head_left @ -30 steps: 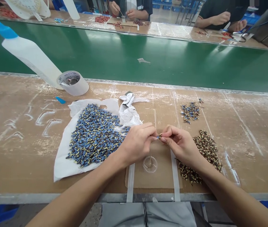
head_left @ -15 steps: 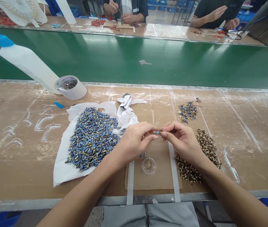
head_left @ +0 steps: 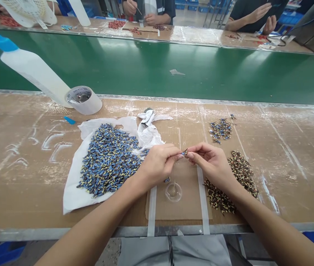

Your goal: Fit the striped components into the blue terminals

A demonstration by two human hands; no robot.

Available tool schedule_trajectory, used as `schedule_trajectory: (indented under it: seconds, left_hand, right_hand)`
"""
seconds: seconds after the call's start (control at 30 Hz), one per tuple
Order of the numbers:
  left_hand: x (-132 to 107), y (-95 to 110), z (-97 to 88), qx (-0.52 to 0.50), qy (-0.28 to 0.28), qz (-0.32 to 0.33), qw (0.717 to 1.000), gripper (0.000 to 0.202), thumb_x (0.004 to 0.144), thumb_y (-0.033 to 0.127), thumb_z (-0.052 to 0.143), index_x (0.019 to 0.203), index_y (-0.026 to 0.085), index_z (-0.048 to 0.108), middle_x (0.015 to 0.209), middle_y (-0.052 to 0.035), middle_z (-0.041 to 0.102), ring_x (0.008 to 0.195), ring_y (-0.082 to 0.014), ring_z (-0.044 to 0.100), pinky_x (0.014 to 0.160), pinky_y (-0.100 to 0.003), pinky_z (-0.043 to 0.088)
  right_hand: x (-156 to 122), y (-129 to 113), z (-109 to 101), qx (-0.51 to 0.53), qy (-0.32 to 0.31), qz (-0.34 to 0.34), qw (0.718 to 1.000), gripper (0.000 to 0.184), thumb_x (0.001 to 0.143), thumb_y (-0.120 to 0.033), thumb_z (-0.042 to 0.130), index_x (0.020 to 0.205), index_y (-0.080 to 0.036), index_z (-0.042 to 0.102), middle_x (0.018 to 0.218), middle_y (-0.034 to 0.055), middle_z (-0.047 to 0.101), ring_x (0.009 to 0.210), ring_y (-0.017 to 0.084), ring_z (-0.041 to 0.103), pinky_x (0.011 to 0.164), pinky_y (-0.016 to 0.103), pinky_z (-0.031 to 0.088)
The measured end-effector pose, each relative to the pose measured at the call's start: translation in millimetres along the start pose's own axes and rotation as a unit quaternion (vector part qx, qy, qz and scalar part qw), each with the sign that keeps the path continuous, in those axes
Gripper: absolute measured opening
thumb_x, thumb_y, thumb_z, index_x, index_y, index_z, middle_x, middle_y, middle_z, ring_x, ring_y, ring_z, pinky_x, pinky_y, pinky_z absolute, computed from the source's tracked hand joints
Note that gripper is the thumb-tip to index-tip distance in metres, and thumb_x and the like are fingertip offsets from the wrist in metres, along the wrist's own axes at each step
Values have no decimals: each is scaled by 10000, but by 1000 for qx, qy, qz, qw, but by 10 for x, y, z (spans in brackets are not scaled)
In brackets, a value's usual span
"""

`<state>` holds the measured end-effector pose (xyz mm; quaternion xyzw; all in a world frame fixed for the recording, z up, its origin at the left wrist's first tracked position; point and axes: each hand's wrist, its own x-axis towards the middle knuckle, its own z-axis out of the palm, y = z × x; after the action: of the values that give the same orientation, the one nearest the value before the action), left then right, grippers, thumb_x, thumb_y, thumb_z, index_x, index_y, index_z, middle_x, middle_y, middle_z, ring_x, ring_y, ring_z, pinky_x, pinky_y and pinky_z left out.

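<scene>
My left hand (head_left: pixel 159 159) pinches a small blue part (head_left: pixel 184 152) between thumb and forefinger. My right hand (head_left: pixel 211 162) meets it there, thumb and forefinger closed on a dark and yellowish end of the same small piece; whether this is one part or two joined I cannot tell. Below the hands stands a small clear cup (head_left: pixel 173 196) with a thin stick in it. Left of my left hand a heap of small blue, black and yellow parts (head_left: pixel 108 159) lies on a white sheet (head_left: pixel 72 194). Beside my right forearm is a heap of black and cream curved parts (head_left: pixel 241 170).
A small cluster of blue and dark pieces (head_left: pixel 220 130) lies farther back on the right. Crumpled white plastic (head_left: pixel 150 135), a tape roll (head_left: pixel 90 105) and a tilted white bottle (head_left: pixel 35 70) with blue nozzle stand behind. Across the green belt (head_left: pixel 146 70), other people work with their hands.
My left fingers have drawn in tighter on the small piece, and both hands' fingertips are closer together. The view has shifted slightly; the heaps look the same.
</scene>
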<state>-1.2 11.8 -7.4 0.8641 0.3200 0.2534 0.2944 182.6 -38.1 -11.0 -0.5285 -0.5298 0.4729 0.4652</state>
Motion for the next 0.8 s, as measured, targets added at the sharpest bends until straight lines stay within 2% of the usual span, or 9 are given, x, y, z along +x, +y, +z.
schedule_trajectory:
  seconds: [0.17, 0.43, 0.8]
  left_hand:
    - [-8, 2, 35, -3, 2, -3, 1000, 240, 913, 161, 503, 698, 134, 606, 609, 20, 484, 579, -104, 447, 558, -232, 304]
    - [-38, -60, 97, 14, -38, 4, 999, 217, 879, 109, 487, 738, 125, 650, 666, -14, 578, 636, -129, 527, 607, -243, 355]
    - [-63, -45, 166, 63, -51, -26, 996, 214, 830, 99, 480, 661, 135, 607, 612, -11, 532, 581, -135, 482, 566, -258, 319]
  right_hand:
    - [-8, 45, -32, -27, -21, -21, 999, 79, 852, -249, 662, 828, -177, 639, 782, 21, 674, 705, 124, 608, 635, 243, 477]
    - [-21, 170, 16, 16, -83, 15, 996, 110, 905, -240, 579, 813, -184, 558, 736, 18, 647, 649, 120, 589, 558, 236, 445]
    - [-25, 184, 25, -74, -96, -2, 993, 141, 909, -179, 517, 770, -194, 500, 675, -1, 600, 603, 120, 547, 569, 251, 438]
